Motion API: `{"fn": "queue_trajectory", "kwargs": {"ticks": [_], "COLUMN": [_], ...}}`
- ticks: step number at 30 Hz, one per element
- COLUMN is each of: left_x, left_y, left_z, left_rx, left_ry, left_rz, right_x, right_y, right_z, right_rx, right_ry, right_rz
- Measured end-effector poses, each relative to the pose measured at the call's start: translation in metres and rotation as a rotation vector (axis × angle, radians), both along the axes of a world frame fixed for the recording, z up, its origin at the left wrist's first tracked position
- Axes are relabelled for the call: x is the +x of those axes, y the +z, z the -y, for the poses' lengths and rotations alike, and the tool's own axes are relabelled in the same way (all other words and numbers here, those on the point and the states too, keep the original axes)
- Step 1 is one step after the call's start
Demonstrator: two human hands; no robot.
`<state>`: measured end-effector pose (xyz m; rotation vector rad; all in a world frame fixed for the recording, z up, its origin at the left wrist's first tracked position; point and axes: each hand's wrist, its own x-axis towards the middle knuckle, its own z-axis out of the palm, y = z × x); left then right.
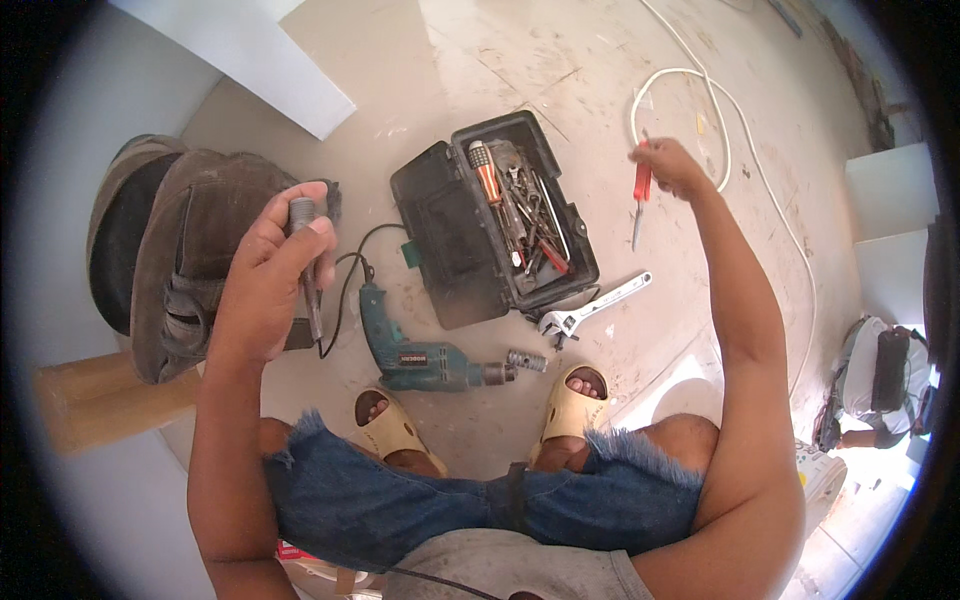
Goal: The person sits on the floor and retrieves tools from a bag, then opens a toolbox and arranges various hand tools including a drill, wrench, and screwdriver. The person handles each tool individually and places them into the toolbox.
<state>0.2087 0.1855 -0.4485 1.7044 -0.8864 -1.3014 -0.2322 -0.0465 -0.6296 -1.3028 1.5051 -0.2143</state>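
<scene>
My left hand is raised at the left, its fingers closed round a slim tool with a grey ribbed end; a dark narrow shaft runs down below the palm. At the upper right my right hand grips a red-handled tool with a thin metal end pointing down; its exact kind is unclear. Between the hands lies an open black toolbox, holding an orange-and-black screwdriver and several loose metal tools. An adjustable wrench rests on the floor beside it.
Near my sandalled feet lies a green power drill, a ribbed metal piece by its chuck. Its black cord curves behind. A brown bag stands left. White cable loops at right. A white panel juts in upper left.
</scene>
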Motion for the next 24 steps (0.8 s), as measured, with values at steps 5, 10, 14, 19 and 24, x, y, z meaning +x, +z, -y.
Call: {"fn": "queue_trajectory", "kwargs": {"ticks": [5, 10, 14, 19, 24], "left_x": [-0.021, -0.023, -0.023, -0.019, -0.014], "left_y": [0.012, 0.005, 0.000, -0.002, -0.003], "left_z": [0.002, 0.006, 0.008, 0.009, 0.008], "left_rx": [0.036, 0.001, -0.013, 0.000, 0.010], "left_ry": [0.025, 0.043, 0.059, 0.061, 0.048], "left_rz": [-0.042, -0.038, -0.001, 0.012, 0.025], "right_x": [-0.011, -0.003, 0.029, 0.100, 0.126], "right_y": [-0.081, -0.115, -0.073, -0.018, -0.028], "right_z": [-0.029, -0.037, -0.011, -0.049, -0.091], "right_rx": [0.021, -0.419, -0.546, -0.396, -0.381], "right_ry": [0.197, 0.324, 0.369, 0.892, 1.070], "right_rz": [-0.301, -0.580, -0.366, -0.192, -0.627]}}
